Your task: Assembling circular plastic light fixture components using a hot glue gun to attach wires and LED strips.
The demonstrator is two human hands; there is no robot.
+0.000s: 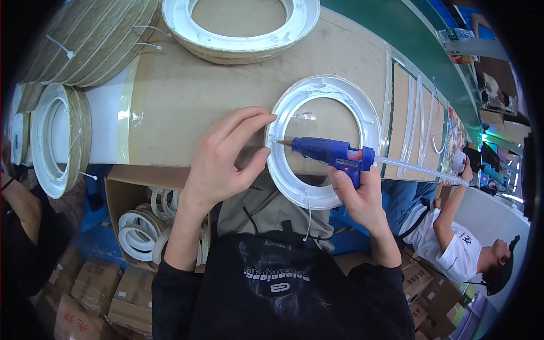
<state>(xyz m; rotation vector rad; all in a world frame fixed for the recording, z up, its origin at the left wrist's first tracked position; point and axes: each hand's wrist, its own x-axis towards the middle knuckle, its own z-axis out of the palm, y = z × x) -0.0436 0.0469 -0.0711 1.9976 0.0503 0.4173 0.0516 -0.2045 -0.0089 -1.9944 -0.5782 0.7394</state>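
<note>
A white plastic ring [367, 122] with a beige outer side lies on the cardboard-covered table, its near part reaching over the front edge. My left hand [224, 156] is at the ring's left side, fingers and thumb apart, fingertips against the outer rim. In my right hand [362, 198] is a blue glue gun [323, 150], gripped by its handle. Its brass nozzle points left, at the ring's left inner face. From the gun's back a long clear glue stick [422, 169] sticks out to the right. A thin white cord [309, 218] hangs from the ring's near side.
Another white ring [241, 42] lies at the far side. Several beige-sided rings [93, 42] are stacked at the far left, and one ring [59, 136] leans below them. An open carton [141, 175] holds more rings. At the right, a person in a white shirt [453, 243] works.
</note>
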